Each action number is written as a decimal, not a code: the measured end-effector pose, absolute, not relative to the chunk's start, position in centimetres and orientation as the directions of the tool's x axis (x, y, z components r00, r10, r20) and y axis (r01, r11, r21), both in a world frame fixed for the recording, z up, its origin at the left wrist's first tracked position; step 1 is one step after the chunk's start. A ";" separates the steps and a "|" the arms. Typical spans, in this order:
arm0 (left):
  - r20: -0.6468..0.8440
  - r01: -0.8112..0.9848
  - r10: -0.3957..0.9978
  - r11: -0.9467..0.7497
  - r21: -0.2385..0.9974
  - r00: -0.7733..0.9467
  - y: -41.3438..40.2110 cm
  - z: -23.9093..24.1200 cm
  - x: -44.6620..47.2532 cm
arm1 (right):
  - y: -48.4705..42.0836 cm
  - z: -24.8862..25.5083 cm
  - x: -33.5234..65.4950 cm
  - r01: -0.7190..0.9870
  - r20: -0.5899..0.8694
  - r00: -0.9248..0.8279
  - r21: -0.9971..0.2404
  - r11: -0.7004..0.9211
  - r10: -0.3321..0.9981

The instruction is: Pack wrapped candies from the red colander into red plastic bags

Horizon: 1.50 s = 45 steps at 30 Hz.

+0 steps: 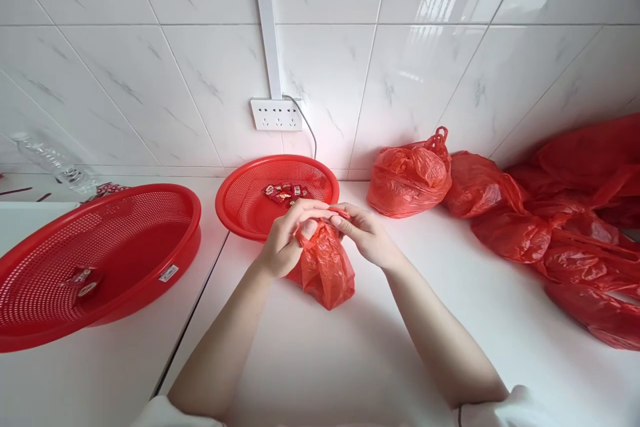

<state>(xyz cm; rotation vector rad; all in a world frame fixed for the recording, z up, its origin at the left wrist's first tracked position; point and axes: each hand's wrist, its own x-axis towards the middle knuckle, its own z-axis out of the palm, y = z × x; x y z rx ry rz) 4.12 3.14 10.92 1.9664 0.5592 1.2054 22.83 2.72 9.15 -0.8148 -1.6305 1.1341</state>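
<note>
Both my hands grip the gathered top of a red plastic bag [327,270] in the middle of the white table. My left hand [289,237] is closed on the bag's left side near the neck, its thumb pressed to the plastic. My right hand [363,233] pinches a strip of the same plastic at the top right. The lower part of the bag hangs full and wrinkled; what it contains is hidden. Just behind my hands stands a round red plastic basket [240,203] holding several small red packets [285,193].
At the left, a larger red basket [185,213] holds a few small packets [83,280]. A clear plastic bottle [55,160] lies behind it. Tied red bags [410,177] stand along the wall, with more red bags [575,240] piled at right. A socket strip [277,115] is on the tiled wall.
</note>
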 end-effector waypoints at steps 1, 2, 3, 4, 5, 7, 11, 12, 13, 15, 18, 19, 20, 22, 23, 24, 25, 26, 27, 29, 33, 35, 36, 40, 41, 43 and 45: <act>0.558 -0.027 0.706 -0.610 0.792 0.437 3.2 10.8 4.1 | 2.8 9.1 22.9 0.015 0.334 -0.299 -0.935 0.355 0.894; 0.564 -0.016 0.722 -0.610 0.792 0.401 3.2 10.8 4.1 | 2.8 9.1 22.9 0.030 0.337 -0.278 -0.933 0.359 0.900; 0.578 0.017 0.734 -0.624 0.782 0.356 3.2 10.8 4.0 | 2.8 9.1 23.0 0.048 0.339 -0.248 -0.931 0.361 0.908; 0.596 0.076 0.741 -0.644 0.761 0.309 3.2 11.0 3.7 | 2.7 9.2 23.2 0.072 0.340 -0.208 -0.930 0.361 0.917; 0.621 0.154 0.738 -0.668 0.728 0.265 3.2 11.2 3.4 | 2.5 9.3 23.5 0.104 0.340 -0.157 -0.928 0.357 0.927; 0.676 0.325 0.709 -0.700 0.636 0.203 3.1 11.6 2.5 | 2.3 9.5 24.6 0.179 0.325 -0.043 -0.928 0.327 0.945; 0.708 0.505 0.694 -0.663 0.553 0.135 2.9 12.1 0.1 | 2.2 9.0 28.5 0.196 0.154 0.059 -0.971 0.140 0.986; 0.696 0.519 0.708 -0.642 0.564 0.120 2.9 12.0 -0.6 | 2.3 8.7 29.7 0.171 0.104 0.080 -0.981 0.089 0.991; 0.680 0.525 0.725 -0.622 0.581 0.107 2.9 11.9 -1.3 | 2.3 8.4 30.8 0.144 0.058 0.102 -0.989 0.043 0.993; 0.632 0.521 0.769 -0.581 0.625 0.099 3.0 11.2 -2.3 | 2.3 7.6 32.7 0.090 -0.011 0.132 -0.996 -0.023 0.991; 0.501 0.474 0.858 -0.491 0.731 0.117 3.6 9.8 -2.8 | 2.4 6.7 34.0 0.027 -0.023 0.163 -0.999 -0.028 0.986; 0.443 0.456 0.888 -0.447 0.769 0.124 3.8 9.4 -2.6 | 2.4 6.5 34.2 0.012 -0.004 0.178 -1.000 -0.007 0.984; 0.377 0.444 0.916 -0.397 0.804 0.136 3.9 8.9 -2.3 | 2.4 6.4 34.4 0.008 0.012 0.183 -1.000 0.011 0.983; 0.246 0.439 0.952 -0.301 0.847 0.180 3.6 8.3 -1.5 | 2.3 6.4 34.6 0.074 0.040 0.136 -0.997 0.030 0.990; 0.191 0.440 0.958 -0.270 0.857 0.215 3.2 8.1 -1.1 | 2.1 6.6 34.7 0.175 0.063 0.104 -0.984 0.045 0.993; 0.156 0.437 0.954 -0.258 0.862 0.255 2.7 8.1 -0.7 | 1.9 6.7 34.7 0.321 0.100 0.088 -0.945 0.067 0.991; 0.140 0.431 0.944 -0.264 0.863 0.298 2.2 8.1 -0.4 | 1.6 6.8 34.6 0.486 0.160 0.094 -0.869 0.094 0.983; 0.138 0.425 0.930 -0.284 0.860 0.342 1.5 8.1 -0.2 | 1.3 7.0 34.2 0.637 0.246 0.108 -0.761 0.123 0.963; 0.141 0.420 0.912 -0.310 0.853 0.386 0.9 8.2 0.0 | 1.0 7.0 33.7 0.750 0.343 0.104 -0.643 0.153 0.933; 0.171 0.436 0.886 -0.370 0.820 0.431 0.0 8.2 0.1 | 0.4 6.8 31.8 0.847 0.470 -0.011 -0.465 0.258 0.882; 0.409 0.497 0.878 -0.478 0.724 0.248 -0.2 7.1 -0.3 | -0.1 4.8 27.0 0.794 0.339 -0.387 -0.351 0.497 0.857; 0.566 0.542 0.813 -0.539 0.645 0.135 0.0 6.0 -0.6 | -0.2 3.8 25.7 0.811 0.226 -0.404 -0.360 0.461 0.886; 0.628 0.565 0.772 -0.563 0.603 0.100 0.2 5.3 -0.8 | -0.2 3.4 25.6 0.825 0.188 -0.388 -0.366 0.431 0.902; 0.702 0.597 0.713 -0.566 0.569 0.007 0.4 2.8 -1.8 | -0.6 3.7 28.7 0.866 0.189 -0.221 -0.414 0.282 0.957; 0.692 0.596 0.722 -0.550 0.586 -0.014 0.4 2.3 -2.0 | -0.8 4.0 30.2 0.866 0.199 -0.157 -0.442 0.232 0.967; 0.648 0.597 0.761 -0.498 0.629 -0.048 0.4 1.6 -2.3 | -1.2 4.8 33.5 0.851 0.212 -0.026 -0.508 0.132 0.977; 0.579 0.597 0.812 -0.430 0.677 -0.071 0.5 1.0 -2.5 | -1.8 5.5 37.5 0.836 0.247 0.095 -0.546 0.058 0.964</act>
